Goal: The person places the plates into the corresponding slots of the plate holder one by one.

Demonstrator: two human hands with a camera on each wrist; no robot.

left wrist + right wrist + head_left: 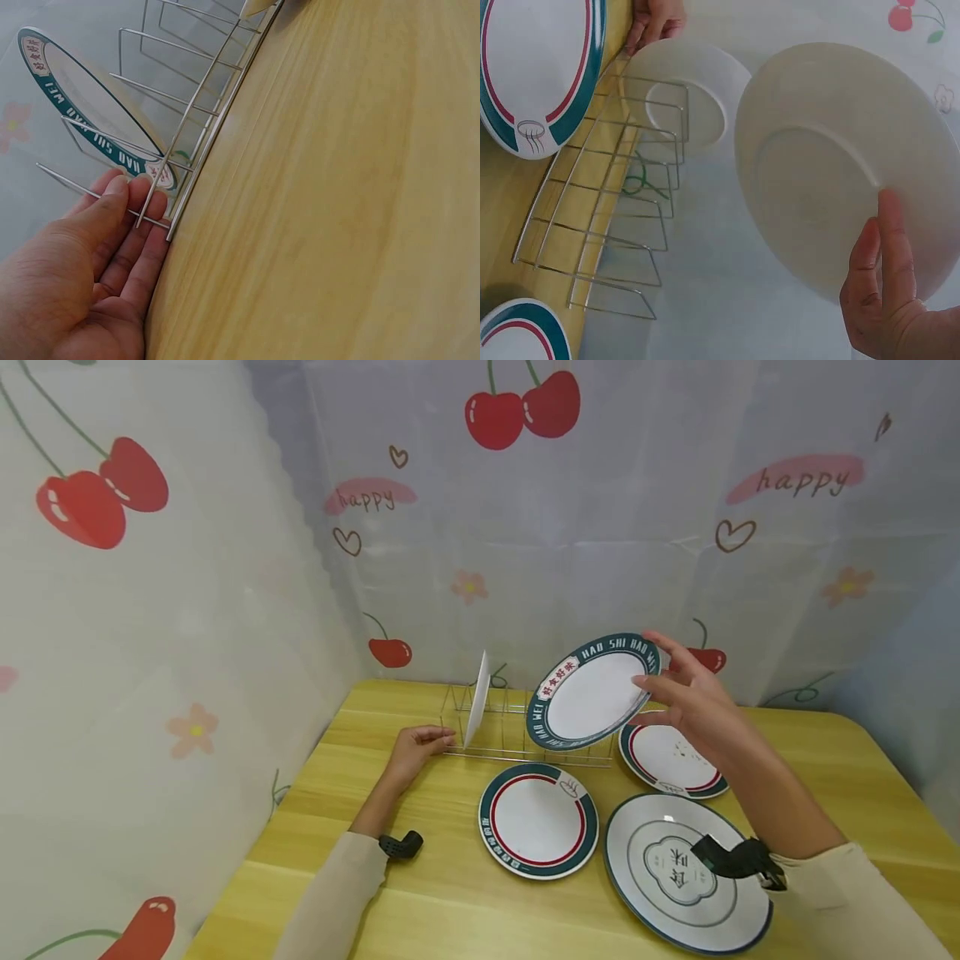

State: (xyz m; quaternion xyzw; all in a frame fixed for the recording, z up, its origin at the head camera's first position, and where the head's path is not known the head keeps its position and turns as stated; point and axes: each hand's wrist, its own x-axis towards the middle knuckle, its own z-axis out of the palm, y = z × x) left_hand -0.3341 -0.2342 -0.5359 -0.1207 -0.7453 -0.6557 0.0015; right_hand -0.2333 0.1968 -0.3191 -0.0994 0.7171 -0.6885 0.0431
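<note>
Right grip (686, 693): pinching the rim of the held plate (591, 700) at the plate's right edge; digits bear on both its face and its underside. Held plate extends leftward from the grip, tilted, white face toward the head view, green rim lettered "HAO SHI HAO WEI". It is raised in front of the backdrop (600, 543); in the head view it overlaps the right part of the wire rack (528, 757), and in the right wrist view it shows apart from the wires.

Left grip (414, 752): thumb and fingers pinching wire at the rack's left end, low, near the desk (420, 877).

Standing plate (477, 702): on edge in the rack, close to the left grip, nearly edge-on in the head view.

On the desk, face up: red-ringed plate (538, 822) just in front of the rack; speckled plate (670, 758) near the rack's right end, below the right grip, partly hidden by it; large plate (678, 872) in front of that, with a grey central motif.
</note>
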